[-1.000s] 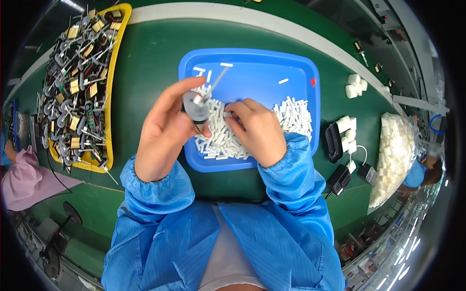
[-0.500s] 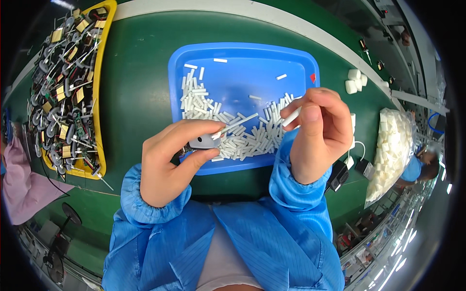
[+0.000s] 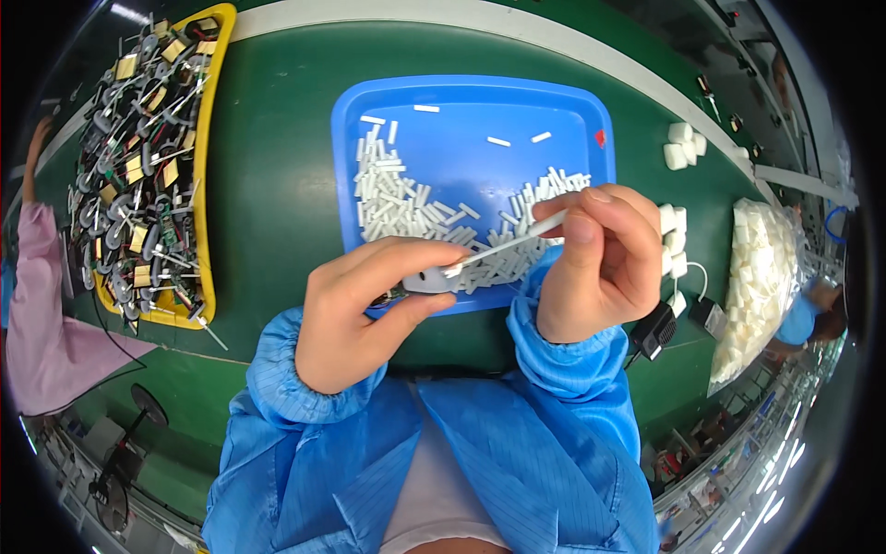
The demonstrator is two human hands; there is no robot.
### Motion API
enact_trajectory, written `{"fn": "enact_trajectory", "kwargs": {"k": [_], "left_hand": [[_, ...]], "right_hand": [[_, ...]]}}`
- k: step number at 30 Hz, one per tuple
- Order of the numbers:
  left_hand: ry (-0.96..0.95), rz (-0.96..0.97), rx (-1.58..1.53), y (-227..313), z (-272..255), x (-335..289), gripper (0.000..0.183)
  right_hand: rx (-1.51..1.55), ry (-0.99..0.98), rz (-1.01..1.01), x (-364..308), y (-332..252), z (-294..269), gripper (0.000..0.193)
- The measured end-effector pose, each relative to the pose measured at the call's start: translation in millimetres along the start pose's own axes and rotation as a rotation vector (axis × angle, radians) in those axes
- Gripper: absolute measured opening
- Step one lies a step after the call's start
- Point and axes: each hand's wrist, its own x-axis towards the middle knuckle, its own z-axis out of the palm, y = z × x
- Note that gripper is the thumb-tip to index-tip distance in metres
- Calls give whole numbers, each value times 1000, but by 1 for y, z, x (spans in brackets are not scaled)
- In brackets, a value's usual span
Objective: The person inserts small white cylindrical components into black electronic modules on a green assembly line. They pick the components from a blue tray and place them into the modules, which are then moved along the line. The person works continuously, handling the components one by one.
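Note:
My left hand (image 3: 355, 305) pinches a small grey plastic part (image 3: 430, 281) between thumb and fingers; dark bits show beside the palm. From this part a thin white stem (image 3: 498, 249) slants up to the right. My right hand (image 3: 604, 268) is closed on a short white tube (image 3: 551, 223) at the stem's far end. The tube and stem meet there, though whether the stem is inside cannot be made out. Beneath both hands lies a blue tray (image 3: 471, 85) with many similar loose white tubes (image 3: 388, 189) heaped along its left and near sides.
A yellow tray (image 3: 205, 175) piled with grey-and-black parts with white stems stands at left. Right of the blue tray are white foam-like pieces (image 3: 678, 152), black power adapters (image 3: 653, 331) and a clear bag (image 3: 752, 286) of white pieces. A pink-sleeved person (image 3: 55, 314) is at far left.
My left hand has moved right with the grey part. My right hand's tube, apart from the stem before, is now at the stem's end. The whole view has shifted slightly.

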Motion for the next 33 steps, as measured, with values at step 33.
{"fn": "enact_trajectory", "kwargs": {"k": [33], "left_hand": [[-81, 294, 504, 18, 12, 29, 36]], "right_hand": [[-311, -644, 134, 24, -18, -52, 12]]}}
